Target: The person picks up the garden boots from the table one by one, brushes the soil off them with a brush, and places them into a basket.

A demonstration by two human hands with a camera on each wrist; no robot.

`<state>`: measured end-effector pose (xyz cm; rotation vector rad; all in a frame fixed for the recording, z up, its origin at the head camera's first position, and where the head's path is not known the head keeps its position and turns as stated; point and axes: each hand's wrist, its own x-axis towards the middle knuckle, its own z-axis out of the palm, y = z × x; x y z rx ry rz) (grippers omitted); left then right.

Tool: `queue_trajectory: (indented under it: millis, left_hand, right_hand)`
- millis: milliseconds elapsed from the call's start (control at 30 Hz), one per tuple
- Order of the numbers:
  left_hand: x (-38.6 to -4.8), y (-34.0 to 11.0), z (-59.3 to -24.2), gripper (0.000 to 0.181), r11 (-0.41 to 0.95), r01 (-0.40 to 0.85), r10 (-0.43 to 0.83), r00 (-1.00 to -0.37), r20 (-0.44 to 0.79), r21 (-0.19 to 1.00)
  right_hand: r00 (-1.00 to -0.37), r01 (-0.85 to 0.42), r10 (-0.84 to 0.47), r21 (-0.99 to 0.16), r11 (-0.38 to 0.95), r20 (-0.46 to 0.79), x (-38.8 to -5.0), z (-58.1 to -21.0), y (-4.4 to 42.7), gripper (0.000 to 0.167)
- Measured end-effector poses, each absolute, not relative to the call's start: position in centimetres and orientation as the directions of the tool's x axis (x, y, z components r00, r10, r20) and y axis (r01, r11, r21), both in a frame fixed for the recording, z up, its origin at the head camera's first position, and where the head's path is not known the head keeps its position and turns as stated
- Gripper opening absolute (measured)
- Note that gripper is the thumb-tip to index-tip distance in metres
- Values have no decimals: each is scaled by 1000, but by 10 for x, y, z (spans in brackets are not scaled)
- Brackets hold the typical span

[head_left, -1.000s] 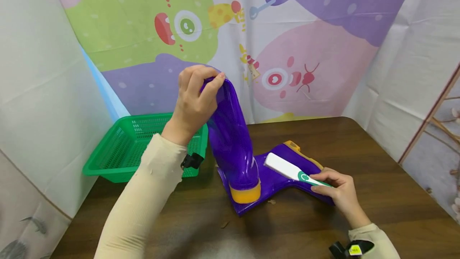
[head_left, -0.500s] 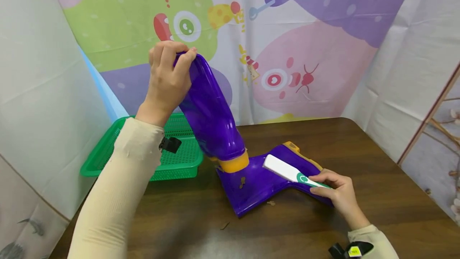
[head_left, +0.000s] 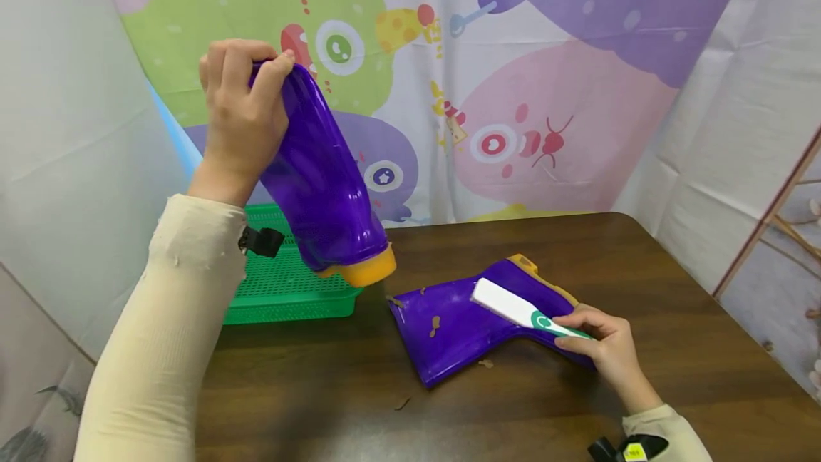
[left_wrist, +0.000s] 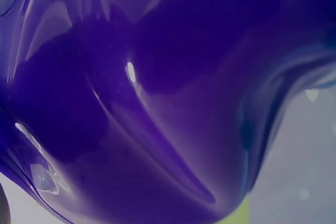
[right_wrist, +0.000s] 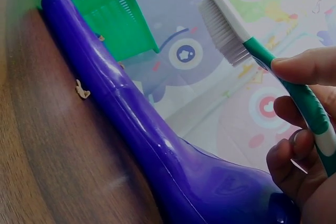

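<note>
My left hand grips the top of a glossy purple rain boot with a yellow sole. It hangs tilted in the air in front of the green basket, its shaft up and foot low. Its purple surface fills most of the left wrist view. My right hand holds a white and green brush by the handle, bristles clear in the right wrist view. Below the brush, a second purple rain boot lies on its side on the table. Brown bits of dirt rest on its shaft.
A green plastic basket stands at the back left of the brown wooden table. More brown scraps lie on the wood around the lying boot. A cartoon-printed cloth hangs behind the table.
My left hand has lifted the upright boot off the lying one and carried it up and left towards the basket. Brown bits now show where it stood. The right hand and brush have barely moved.
</note>
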<state>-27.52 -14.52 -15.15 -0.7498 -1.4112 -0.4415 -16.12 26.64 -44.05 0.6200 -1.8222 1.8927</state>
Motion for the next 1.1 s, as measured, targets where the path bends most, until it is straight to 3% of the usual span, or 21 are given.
queue_trajectory:
  millis: [367,767,1100]
  left_hand:
    - [-289,-195,-158,17,789,594,207,-13,978,-159]
    - [-298,-232,-182,17,838,527,235,-117,965,-140]
    - [-312,-234,-223,19,812,536,371,-167,913,-232]
  right_hand:
    - [-822,-570,23,-821,-23,569,-160,-439,266,36]
    - [-818,-575,7,-817,-27,576,-161,-442,265,37]
    - [-812,-583,0,-812,-7,583,-161,-442,266,37]
